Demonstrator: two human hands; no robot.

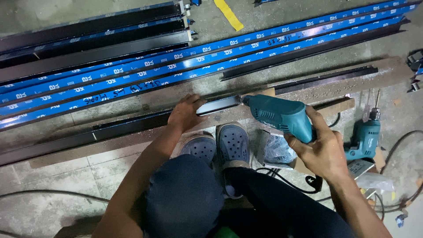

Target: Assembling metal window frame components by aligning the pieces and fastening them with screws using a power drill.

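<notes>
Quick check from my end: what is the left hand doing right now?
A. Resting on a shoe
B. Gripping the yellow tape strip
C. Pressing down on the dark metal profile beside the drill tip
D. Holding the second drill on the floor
C. The left hand lies flat on the dark metal profile, next to the nose of the teal drill held in the right hand; the second drill lies untouched on the floor.

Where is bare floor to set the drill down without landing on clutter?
Bare concrete floor lies at lower left, bordered by the wooden plank, a thin cable and the left arm. It is crowded on the right: a second drill, plastic bag and cords beside the right hand.
</notes>
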